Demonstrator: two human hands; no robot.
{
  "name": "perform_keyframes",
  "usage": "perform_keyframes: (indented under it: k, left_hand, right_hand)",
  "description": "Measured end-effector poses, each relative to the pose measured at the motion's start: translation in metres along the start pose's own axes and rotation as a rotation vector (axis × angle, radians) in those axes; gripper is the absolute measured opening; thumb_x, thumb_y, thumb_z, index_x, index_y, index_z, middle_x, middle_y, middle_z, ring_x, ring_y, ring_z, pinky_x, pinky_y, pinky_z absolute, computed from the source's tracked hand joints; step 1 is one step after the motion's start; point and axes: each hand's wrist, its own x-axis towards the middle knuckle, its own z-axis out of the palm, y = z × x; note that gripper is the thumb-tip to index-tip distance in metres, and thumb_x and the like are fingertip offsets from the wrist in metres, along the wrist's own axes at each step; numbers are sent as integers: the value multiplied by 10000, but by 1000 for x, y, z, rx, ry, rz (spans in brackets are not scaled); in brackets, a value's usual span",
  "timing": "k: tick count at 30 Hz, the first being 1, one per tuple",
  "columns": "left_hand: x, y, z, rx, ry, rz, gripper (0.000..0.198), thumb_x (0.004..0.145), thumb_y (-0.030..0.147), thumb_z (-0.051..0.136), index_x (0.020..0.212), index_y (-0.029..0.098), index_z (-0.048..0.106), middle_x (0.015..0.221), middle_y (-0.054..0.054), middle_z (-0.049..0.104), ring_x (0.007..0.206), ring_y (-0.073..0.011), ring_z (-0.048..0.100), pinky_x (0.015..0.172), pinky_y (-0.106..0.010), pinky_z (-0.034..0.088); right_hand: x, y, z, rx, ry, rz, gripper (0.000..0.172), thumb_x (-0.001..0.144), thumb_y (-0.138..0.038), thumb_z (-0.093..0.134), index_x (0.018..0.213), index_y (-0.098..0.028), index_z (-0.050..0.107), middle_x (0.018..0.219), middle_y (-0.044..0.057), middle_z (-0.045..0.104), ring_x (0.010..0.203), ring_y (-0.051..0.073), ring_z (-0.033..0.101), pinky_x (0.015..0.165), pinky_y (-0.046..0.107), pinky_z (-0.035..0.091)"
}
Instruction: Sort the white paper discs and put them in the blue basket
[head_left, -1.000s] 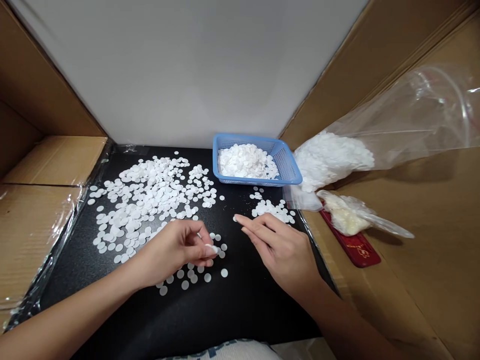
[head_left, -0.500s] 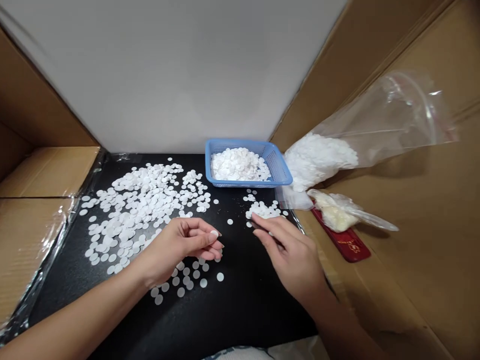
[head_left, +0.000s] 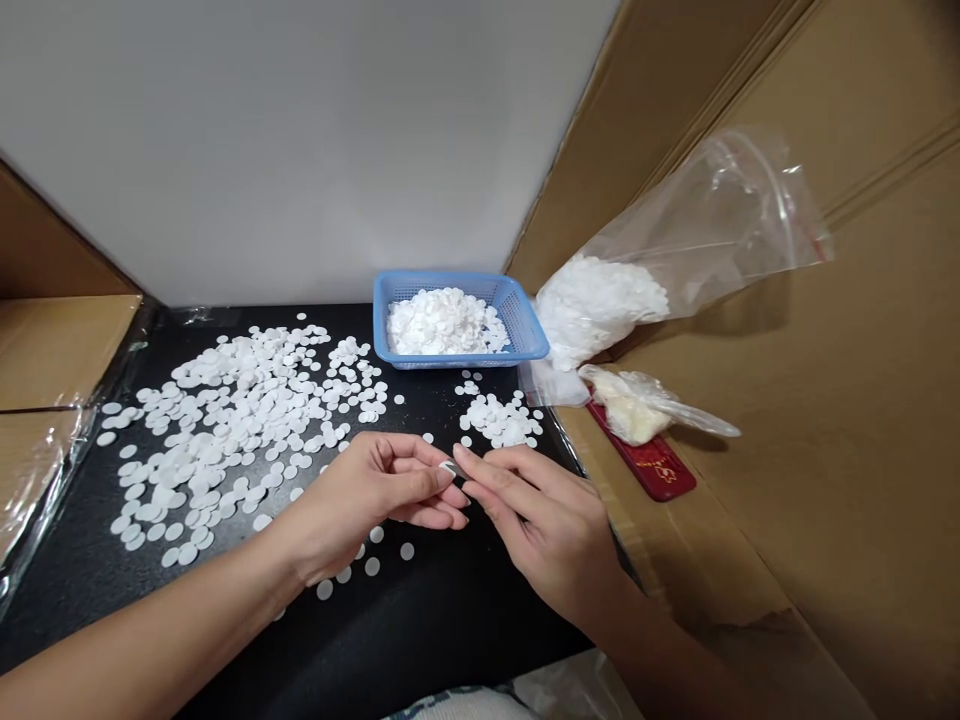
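Observation:
My left hand [head_left: 397,485] pinches a small white disc [head_left: 448,467] between thumb and forefinger, its other fingers loosely curled beneath. Close against it, my right hand [head_left: 544,515] grips a thin grey blade-like tool [head_left: 460,474], mostly hidden by the fingers, with its tip at the disc. Both hands are above the black tabletop [head_left: 420,640]. A wide scatter of white discs [head_left: 255,400] spreads to the left, and a smaller pile of discs [head_left: 501,420] lies just beyond my right hand.
A blue plastic basket [head_left: 461,362] with a heap of discs stands at the back. Right of it lean a clear zip bag [head_left: 600,300] of white discs and a small bag [head_left: 637,410] of pale yellowish stuff on a red case [head_left: 664,475]. Cardboard walls [head_left: 825,400] flank the table.
My right hand has moved left from the small disc pile to the disc in my left hand, bringing the tool against it. The camera view has shifted slightly right.

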Motion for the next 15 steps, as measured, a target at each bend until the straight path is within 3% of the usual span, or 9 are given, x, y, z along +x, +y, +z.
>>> perform_keyframes:
  k: [15]
  left_hand:
    - [0,0,5,73,-62,19,161,773,263,820,805,117,759,739,-55,770,673,-126,746,656,-153,591]
  right_hand:
    - [-1,4,-6,-10,-12,-32,263,965,-90,559,1145,-163,736,804,27,696,694,112,638,638,222,500]
